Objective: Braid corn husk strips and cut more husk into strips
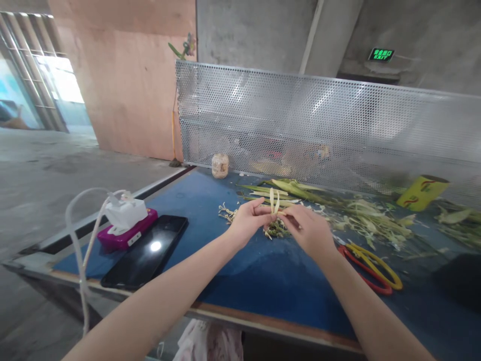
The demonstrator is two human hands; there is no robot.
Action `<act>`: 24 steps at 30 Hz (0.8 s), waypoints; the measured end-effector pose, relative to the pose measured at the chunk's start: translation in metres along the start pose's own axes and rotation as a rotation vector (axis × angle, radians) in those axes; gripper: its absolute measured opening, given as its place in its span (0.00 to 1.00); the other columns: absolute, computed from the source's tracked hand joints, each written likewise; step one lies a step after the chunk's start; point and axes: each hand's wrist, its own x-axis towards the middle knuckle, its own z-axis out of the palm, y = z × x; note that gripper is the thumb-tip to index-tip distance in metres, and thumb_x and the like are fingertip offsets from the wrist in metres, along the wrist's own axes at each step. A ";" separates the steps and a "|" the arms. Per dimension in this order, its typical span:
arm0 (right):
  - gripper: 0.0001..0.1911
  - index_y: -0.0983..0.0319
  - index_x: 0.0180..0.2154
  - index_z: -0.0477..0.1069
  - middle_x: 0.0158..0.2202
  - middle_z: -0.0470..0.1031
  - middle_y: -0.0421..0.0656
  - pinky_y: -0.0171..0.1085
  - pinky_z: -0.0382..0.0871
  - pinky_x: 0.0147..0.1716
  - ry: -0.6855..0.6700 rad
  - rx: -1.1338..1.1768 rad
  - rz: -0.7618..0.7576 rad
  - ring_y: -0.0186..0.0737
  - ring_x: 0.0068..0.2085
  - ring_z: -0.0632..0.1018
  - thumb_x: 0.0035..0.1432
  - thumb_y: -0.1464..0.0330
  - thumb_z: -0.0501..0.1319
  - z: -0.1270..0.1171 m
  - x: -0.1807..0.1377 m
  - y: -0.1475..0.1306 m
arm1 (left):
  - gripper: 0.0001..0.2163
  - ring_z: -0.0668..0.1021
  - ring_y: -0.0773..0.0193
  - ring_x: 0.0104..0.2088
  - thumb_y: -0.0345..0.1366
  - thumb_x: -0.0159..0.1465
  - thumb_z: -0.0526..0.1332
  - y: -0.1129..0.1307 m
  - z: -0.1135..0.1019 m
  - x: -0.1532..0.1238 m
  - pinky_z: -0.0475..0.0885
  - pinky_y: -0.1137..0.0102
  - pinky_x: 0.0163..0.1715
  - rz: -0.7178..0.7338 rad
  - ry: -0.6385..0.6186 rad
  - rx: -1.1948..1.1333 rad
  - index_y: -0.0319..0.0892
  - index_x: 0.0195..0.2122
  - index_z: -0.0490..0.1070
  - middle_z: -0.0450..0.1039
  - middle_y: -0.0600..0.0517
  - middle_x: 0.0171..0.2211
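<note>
Near the middle of the table, my left hand (246,220) pinches a pale, husk-like leaf strip (272,200) between thumb and fingers. Two narrow ends of it stand upright above the fingertips. My right hand (310,231) meets the left from the other side, its fingers closed on the same strip's folded part. Just below and behind the hands lies a small heap of greenish plant scraps (276,231). Scissors with one red and one yellow handle (370,268) rest beside my right wrist. A pale twisted bunch (227,213) lies left of my left hand's fingers.
Long green leaves (296,189) and shredded strips (370,218) spread across the back right. A yellow can (423,193) and a clear jar (220,166) stand near the perforated metal screen (263,110). At left are a black phone (146,253) and a magenta box (128,233) with a plugged-in white adapter.
</note>
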 end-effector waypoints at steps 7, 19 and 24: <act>0.14 0.63 0.38 0.70 0.36 0.75 0.49 0.35 0.66 0.34 -0.151 -0.157 -0.268 0.40 0.38 0.74 0.59 0.73 0.47 -0.008 0.004 0.001 | 0.31 0.66 0.75 0.17 0.27 0.43 0.67 -0.001 -0.002 0.000 0.59 0.76 0.18 -0.003 -0.024 0.085 0.34 0.51 0.63 0.76 0.46 0.28; 0.07 0.59 0.38 0.67 0.29 0.75 0.40 0.32 0.65 0.27 -0.125 0.264 0.205 0.34 0.28 0.74 0.56 0.65 0.56 -0.001 0.002 -0.002 | 0.35 0.72 0.67 0.24 0.29 0.48 0.64 -0.011 -0.005 0.000 0.64 0.72 0.27 0.139 -0.098 0.505 0.37 0.58 0.55 0.77 0.50 0.29; 0.09 0.58 0.36 0.63 0.24 0.72 0.38 0.32 0.64 0.23 -0.089 0.401 0.337 0.34 0.22 0.71 0.53 0.62 0.57 0.000 0.001 -0.001 | 0.34 0.72 0.67 0.25 0.31 0.49 0.64 -0.009 -0.003 -0.002 0.64 0.72 0.27 0.130 -0.112 0.480 0.38 0.58 0.54 0.77 0.48 0.32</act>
